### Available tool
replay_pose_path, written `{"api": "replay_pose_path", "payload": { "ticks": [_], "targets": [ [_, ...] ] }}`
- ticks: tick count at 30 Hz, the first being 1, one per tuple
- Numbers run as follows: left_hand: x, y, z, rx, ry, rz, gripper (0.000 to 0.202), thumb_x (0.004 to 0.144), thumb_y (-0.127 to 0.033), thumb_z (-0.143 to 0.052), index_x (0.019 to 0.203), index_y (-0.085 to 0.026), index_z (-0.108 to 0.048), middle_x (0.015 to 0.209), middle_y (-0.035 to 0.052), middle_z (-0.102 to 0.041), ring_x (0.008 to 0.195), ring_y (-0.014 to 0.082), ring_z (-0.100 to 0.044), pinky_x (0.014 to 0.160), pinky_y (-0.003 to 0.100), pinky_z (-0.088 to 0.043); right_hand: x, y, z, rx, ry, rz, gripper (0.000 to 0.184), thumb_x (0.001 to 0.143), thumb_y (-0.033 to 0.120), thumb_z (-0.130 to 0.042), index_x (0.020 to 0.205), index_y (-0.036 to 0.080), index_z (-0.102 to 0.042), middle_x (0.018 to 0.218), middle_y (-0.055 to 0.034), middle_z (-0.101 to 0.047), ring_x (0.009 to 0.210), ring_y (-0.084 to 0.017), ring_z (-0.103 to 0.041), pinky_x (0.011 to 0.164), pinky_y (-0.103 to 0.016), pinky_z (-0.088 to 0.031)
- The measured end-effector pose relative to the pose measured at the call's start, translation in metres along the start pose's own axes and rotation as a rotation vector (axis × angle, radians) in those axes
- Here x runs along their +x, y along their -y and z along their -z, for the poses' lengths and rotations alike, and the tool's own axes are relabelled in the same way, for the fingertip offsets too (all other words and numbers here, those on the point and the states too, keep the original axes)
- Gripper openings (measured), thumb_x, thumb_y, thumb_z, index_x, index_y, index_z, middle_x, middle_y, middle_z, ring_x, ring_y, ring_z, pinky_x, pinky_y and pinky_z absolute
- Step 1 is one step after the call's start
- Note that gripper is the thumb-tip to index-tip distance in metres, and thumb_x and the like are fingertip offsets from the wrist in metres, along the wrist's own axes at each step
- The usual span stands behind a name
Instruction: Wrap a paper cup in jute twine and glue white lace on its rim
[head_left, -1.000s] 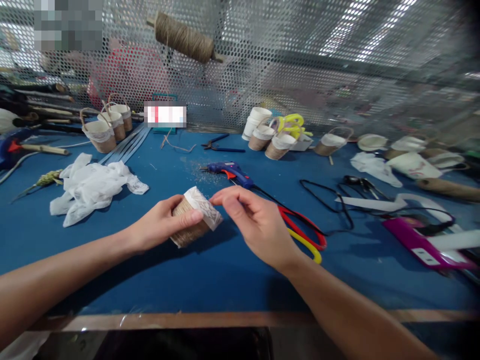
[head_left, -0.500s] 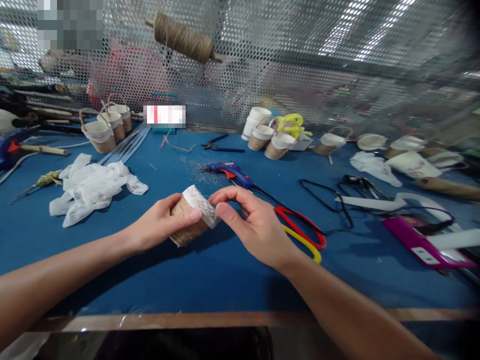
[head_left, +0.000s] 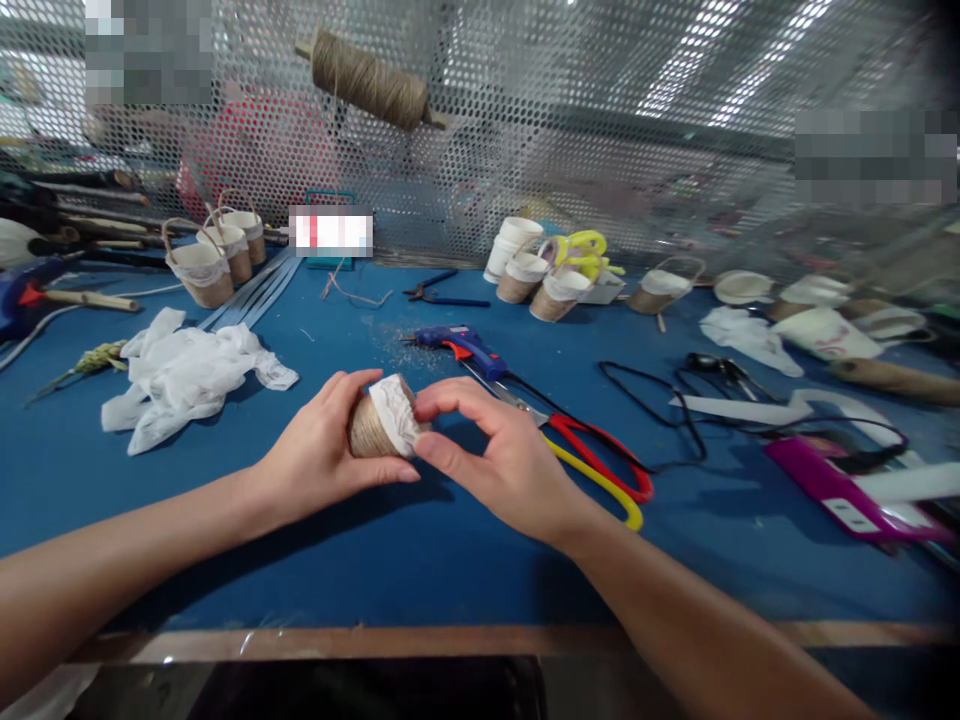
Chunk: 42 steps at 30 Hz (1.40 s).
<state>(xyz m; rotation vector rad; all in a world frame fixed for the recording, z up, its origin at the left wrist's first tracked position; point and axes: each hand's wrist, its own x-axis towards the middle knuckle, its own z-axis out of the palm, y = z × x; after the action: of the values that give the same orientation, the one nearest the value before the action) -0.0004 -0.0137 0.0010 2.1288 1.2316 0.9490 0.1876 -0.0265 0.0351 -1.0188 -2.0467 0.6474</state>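
Fingers point(head_left: 352, 382) of the left hand point(head_left: 319, 460) curl over the twine-wrapped cup point(head_left: 381, 425), with the thumb beneath, closed firmly around its brown body. The right hand point(head_left: 502, 465) meets it from the right, its index finger and thumb pinched on the cup's white lace rim. The cup lies tipped on its side between both hands, low over the near middle of the blue counter point(head_left: 450, 560); whether it touches the surface I cannot tell.

Just right of the right hand lie scissors point(head_left: 600, 465) with red and yellow handles. A blue glue gun point(head_left: 461, 342) lies just beyond the hands. A heap of white lace point(head_left: 187, 370) lies to the left. Farther back stand a group of small cups point(head_left: 536, 275) and, far left, little handled baskets point(head_left: 214, 255). A twine spool point(head_left: 367, 78) hangs on the mesh screen point(head_left: 675, 150).
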Motion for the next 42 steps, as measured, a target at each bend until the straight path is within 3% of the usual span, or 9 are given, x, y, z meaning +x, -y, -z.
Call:
{"api": "replay_pose_path", "payload": {
  "ticks": [5, 11, 13, 19, 24, 29, 34, 38, 42],
  "targets": [
    [-0.002, 0.003, -0.003, 0.084, -0.004, -0.077, 0.081, 0.06, -0.059, -0.067, 0.122, -0.016, -0.038, 0.101, 0.0116, -0.051, 0.09, 0.0256, -0.055, 0.076, 0.043, -0.048, -0.003, -0.001, -0.007, -0.007, 0.024, 0.01, 0.008, 0.077, 0.022, -0.061, 0.076, 0.019, -0.054, 0.082, -0.0039, -0.059, 0.077, -0.015, -0.056, 0.073, -0.032, -0.049],
    [0.004, 0.003, 0.004, -0.349, 0.22, 0.054, 0.085, 0.063, -0.043, -0.071, 0.129, -0.018, -0.024, 0.104, 0.0087, -0.054, 0.086, 0.0208, -0.058, 0.076, 0.036, -0.049, -0.002, -0.002, -0.004, -0.008, 0.009, 0.196, 0.014, 0.077, 0.014, -0.059, 0.069, 0.02, -0.049, 0.08, -0.0047, -0.058, 0.087, -0.017, -0.055, 0.078, -0.034, -0.049],
    [0.006, 0.004, 0.005, -0.389, 0.261, 0.101, 0.084, 0.064, -0.039, -0.071, 0.13, -0.017, -0.023, 0.109, 0.01, -0.055, 0.091, 0.0216, -0.058, 0.08, 0.036, -0.048, -0.001, -0.002, -0.002, -0.015, 0.022, 0.2, 0.014, 0.077, 0.015, -0.06, 0.069, 0.02, -0.05, 0.079, -0.005, -0.059, 0.089, -0.018, -0.054, 0.08, -0.035, -0.048],
    [0.004, 0.002, 0.003, -0.336, 0.224, 0.173, 0.081, 0.064, -0.04, -0.07, 0.128, -0.016, -0.027, 0.114, 0.0118, -0.057, 0.099, 0.0254, -0.057, 0.087, 0.041, -0.044, -0.001, -0.003, -0.002, -0.012, 0.03, 0.079, 0.02, 0.073, 0.032, -0.068, 0.077, 0.02, -0.052, 0.087, -0.0064, -0.057, 0.083, -0.018, -0.055, 0.076, -0.034, -0.048],
    [0.002, 0.0, 0.002, -0.283, 0.231, 0.193, 0.085, 0.063, -0.045, -0.069, 0.129, -0.014, -0.027, 0.112, 0.0134, -0.057, 0.096, 0.0257, -0.057, 0.085, 0.041, -0.045, -0.002, -0.003, -0.006, 0.006, 0.009, -0.059, 0.015, 0.084, 0.024, -0.053, 0.07, 0.019, -0.051, 0.083, -0.0048, -0.057, 0.079, -0.015, -0.055, 0.075, -0.031, -0.047],
    [0.001, 0.0, -0.002, -0.223, 0.205, 0.172, 0.088, 0.063, -0.046, -0.069, 0.132, -0.013, -0.024, 0.113, 0.0152, -0.057, 0.097, 0.0267, -0.057, 0.084, 0.042, -0.045, -0.001, -0.001, -0.004, 0.009, 0.051, -0.139, 0.014, 0.082, 0.031, -0.055, 0.077, 0.018, -0.054, 0.084, -0.0057, -0.057, 0.077, -0.016, -0.055, 0.075, -0.033, -0.047],
    [0.003, -0.001, 0.004, -0.331, 0.22, 0.118, 0.087, 0.061, -0.045, -0.071, 0.13, -0.013, -0.029, 0.118, 0.0147, -0.055, 0.103, 0.0271, -0.054, 0.088, 0.04, -0.043, -0.002, -0.005, -0.005, -0.023, 0.013, 0.032, 0.013, 0.082, 0.022, -0.055, 0.071, 0.019, -0.05, 0.081, -0.0048, -0.057, 0.077, -0.015, -0.055, 0.073, -0.033, -0.048],
    [0.008, -0.004, 0.013, -0.554, 0.221, 0.19, 0.049, 0.076, -0.047, -0.055, 0.11, -0.013, -0.051, 0.103, 0.0094, -0.061, 0.088, 0.02, -0.058, 0.076, 0.031, -0.047, -0.002, -0.008, -0.006, -0.111, -0.006, 0.272, 0.013, 0.08, 0.018, -0.059, 0.072, 0.021, -0.049, 0.08, -0.0049, -0.06, 0.085, -0.018, -0.055, 0.078, -0.037, -0.049],
    [0.012, -0.003, 0.014, -0.649, 0.096, 0.289, 0.03, 0.075, -0.043, -0.058, 0.086, -0.014, -0.057, 0.08, 0.0021, -0.062, 0.07, 0.0128, -0.055, 0.066, 0.025, -0.045, 0.0, -0.009, -0.006, -0.176, 0.002, 0.355, 0.014, 0.08, 0.016, -0.059, 0.073, 0.02, -0.048, 0.075, -0.0052, -0.061, 0.084, -0.019, -0.055, 0.076, -0.038, -0.049]
  ]
}}
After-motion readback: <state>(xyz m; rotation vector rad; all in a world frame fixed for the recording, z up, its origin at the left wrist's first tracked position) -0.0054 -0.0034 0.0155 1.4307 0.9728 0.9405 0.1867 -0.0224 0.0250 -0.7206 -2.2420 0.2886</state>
